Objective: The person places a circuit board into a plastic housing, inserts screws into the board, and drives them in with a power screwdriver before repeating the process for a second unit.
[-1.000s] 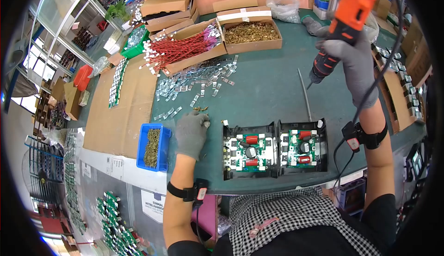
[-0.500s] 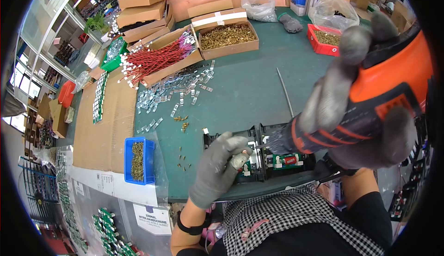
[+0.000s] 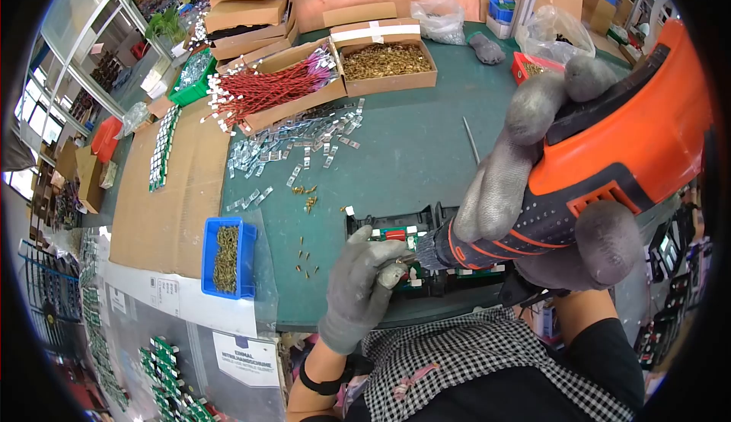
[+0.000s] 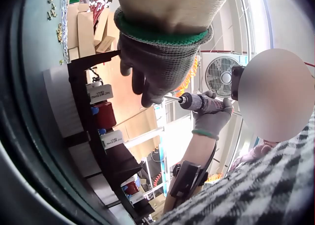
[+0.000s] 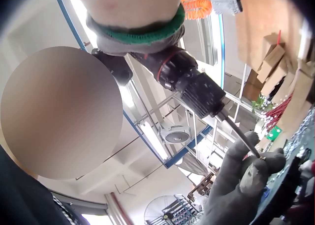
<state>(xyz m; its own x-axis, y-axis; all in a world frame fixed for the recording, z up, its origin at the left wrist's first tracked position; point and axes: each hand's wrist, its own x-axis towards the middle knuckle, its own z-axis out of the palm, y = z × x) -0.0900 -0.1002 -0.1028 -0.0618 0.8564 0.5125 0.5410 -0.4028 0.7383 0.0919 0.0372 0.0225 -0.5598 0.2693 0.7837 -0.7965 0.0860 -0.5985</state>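
Note:
My gloved right hand (image 3: 499, 186) grips an orange and black power screwdriver (image 3: 632, 140), its nose pointing left. From its chuck (image 5: 204, 94) a slim steel bit (image 5: 241, 134) runs to the fingertips of my left hand (image 3: 354, 292). Also gloved in grey, that hand pinches a small brass screw (image 5: 262, 157) at the bit's tip, mostly hidden by the thumb and fingers. Both hands are over two black housings (image 3: 392, 222) with green circuit boards inside, largely covered by the hands and tool. A red capacitor (image 3: 395, 234) shows on the left board.
A blue bin (image 3: 249, 262) of screws stands left of the hands, with loose screws (image 3: 311, 203) nearby. Metal clips (image 3: 263, 151) are strewn behind. Boxes of red wires (image 3: 266, 87) and brass parts (image 3: 388, 60) stand at the back. A thin rod (image 3: 471, 140) lies behind the housings.
The right hand came down and left with the power screwdriver from the table's right side. The left hand left the loose screws and moved right to meet the bit over the housings.

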